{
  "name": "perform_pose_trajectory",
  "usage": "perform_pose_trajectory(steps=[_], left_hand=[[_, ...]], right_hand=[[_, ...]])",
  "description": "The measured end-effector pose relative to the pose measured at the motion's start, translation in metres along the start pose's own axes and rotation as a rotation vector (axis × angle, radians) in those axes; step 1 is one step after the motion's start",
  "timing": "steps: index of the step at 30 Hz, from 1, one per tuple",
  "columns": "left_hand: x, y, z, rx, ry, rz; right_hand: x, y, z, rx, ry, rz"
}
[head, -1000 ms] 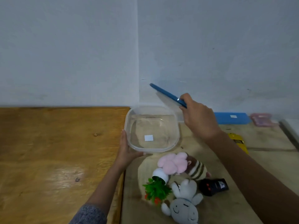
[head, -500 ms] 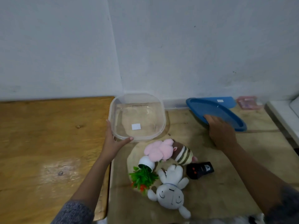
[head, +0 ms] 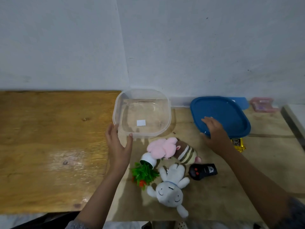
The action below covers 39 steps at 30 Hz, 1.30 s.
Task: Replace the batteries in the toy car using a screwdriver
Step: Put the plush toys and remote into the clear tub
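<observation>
The yellow toy car (head: pixel 238 143) lies on the right of the table, mostly hidden under the blue lid (head: pixel 227 114); only one end shows. My right hand (head: pixel 214 134) holds the lid's near-left edge, fingers on top and thumb at the rim. My left hand (head: pixel 118 142) grips the front-left corner of the clear plastic container (head: pixel 167 113), which stands with nothing but a small white label inside. A black remote control (head: pixel 203 171) lies in front of my right forearm. No screwdriver or batteries are in view.
Between my arms lie a pink and striped plush (head: pixel 173 149), a grey plush (head: pixel 170 190) and a tipped small potted plant (head: pixel 145 171). A pink box (head: pixel 262 104) and a blue flat item (head: pixel 244 103) sit by the wall. A wooden tabletop (head: pixel 49 146) adjoins on the left.
My right hand has carried the blue lid from above the container to the right and lowered it flat over the yellow car. My left hand has stayed on the container.
</observation>
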<state>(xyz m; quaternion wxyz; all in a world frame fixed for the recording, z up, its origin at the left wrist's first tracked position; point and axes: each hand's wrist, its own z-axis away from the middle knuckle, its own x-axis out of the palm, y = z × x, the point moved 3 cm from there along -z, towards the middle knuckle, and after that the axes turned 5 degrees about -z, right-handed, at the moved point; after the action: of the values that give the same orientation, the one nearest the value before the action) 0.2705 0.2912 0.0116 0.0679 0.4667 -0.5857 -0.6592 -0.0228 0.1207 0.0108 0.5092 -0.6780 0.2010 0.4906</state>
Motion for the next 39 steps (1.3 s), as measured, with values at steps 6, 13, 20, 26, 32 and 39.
perform_pose_trajectory(steps=[6,13,20,26,32,39], left_hand=[[0.034,0.043,0.014,0.256,-0.582,-0.113],[0.090,0.045,0.013,0.190,-1.012,-0.369],[0.094,0.041,0.014,0.187,-0.997,-0.427],[0.091,0.043,0.017,0.212,-0.988,-0.419],[0.092,0.039,0.019,0.220,-0.964,-0.404],[0.090,0.035,0.024,0.236,-0.977,-0.464]], right_hand=[[0.026,-0.069,0.071,-0.508,-0.448,-0.075],[0.065,-0.079,0.099,-0.566,-0.654,0.028],[0.068,-0.087,0.089,-0.481,-0.765,0.210],[0.063,-0.074,0.091,-0.334,-0.942,0.144],[0.074,-0.080,0.093,-0.325,-0.935,0.175],[0.080,-0.086,0.107,-0.503,-0.741,0.268]])
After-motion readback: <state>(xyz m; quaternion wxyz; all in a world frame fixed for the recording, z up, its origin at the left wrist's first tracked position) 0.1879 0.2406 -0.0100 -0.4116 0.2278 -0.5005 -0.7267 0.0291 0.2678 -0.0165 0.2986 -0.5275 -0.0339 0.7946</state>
